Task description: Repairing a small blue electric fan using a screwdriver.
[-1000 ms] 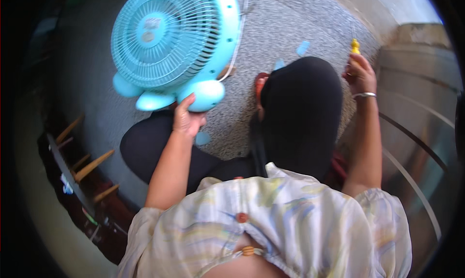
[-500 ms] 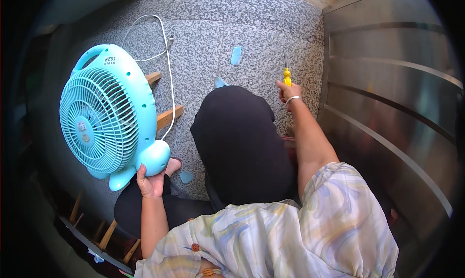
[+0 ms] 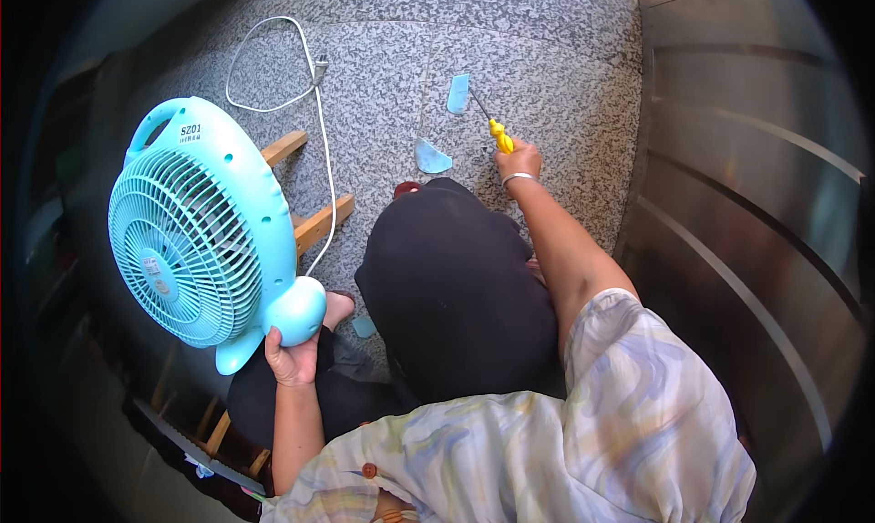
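A light-blue electric fan stands at my left, its round grille and carry handle facing up and left. My left hand is closed on the rounded knob at the fan's lower end, thumb against its side. In my right hand is a screwdriver, gripped by its yellow handle. Its thin metal shaft points up and left, the tip beside a flat blue plastic piece on the floor; whether they touch I cannot tell. Closer to my knee lies a second blue piece, curved along one edge.
A white power cord runs from the fan and loops across the speckled stone floor. Wooden legs jut out behind the fan. Another blue piece lies near my foot. A metal panel with ribs borders the right side.
My right hand has moved left with the screwdriver, whose shaft now tilts toward the flat blue piece. My left hand keeps its hold on the fan. The view has shifted slightly.
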Demonstrator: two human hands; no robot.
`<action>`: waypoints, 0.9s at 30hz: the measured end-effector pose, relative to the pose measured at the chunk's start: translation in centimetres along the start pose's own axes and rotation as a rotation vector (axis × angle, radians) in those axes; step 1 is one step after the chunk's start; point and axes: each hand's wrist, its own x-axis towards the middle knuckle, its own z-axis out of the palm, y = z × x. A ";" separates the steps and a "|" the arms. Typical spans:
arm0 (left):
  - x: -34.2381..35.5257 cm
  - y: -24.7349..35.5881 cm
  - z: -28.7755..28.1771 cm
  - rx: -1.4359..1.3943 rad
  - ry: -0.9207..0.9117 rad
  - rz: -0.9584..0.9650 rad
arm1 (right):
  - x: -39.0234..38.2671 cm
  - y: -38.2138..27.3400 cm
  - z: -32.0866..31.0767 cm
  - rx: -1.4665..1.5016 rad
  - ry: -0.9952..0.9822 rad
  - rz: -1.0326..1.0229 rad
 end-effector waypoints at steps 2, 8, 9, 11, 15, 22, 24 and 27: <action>0.1 -0.1 -0.2 -0.004 0.012 -0.010 | 0.9 -0.4 0.3 -0.143 -0.026 -0.104; 0.1 -0.2 -0.4 -0.010 0.011 -0.018 | 1.6 -0.6 0.8 -0.217 -0.083 -0.167; 0.1 -0.3 -0.3 -0.012 0.004 -0.017 | 1.8 -0.5 0.9 -0.259 -0.066 -0.200; 0.1 -0.3 -0.5 -0.015 0.003 -0.014 | 1.5 -1.6 0.7 -0.249 -0.081 -0.158; 0.1 -0.4 0.0 -0.027 -0.010 -0.007 | 2.0 -1.3 0.7 -0.216 -0.074 -0.154; 0.8 -1.0 0.1 -0.077 -0.052 0.021 | 0.6 -5.8 -5.9 0.444 -0.113 -0.120; 0.5 -0.8 0.1 -0.085 -0.034 0.026 | -1.9 -11.9 -10.3 0.652 -0.173 -0.310; -0.3 -0.4 0.0 -0.111 0.040 0.054 | -9.1 -22.3 -14.8 0.872 -0.285 -0.498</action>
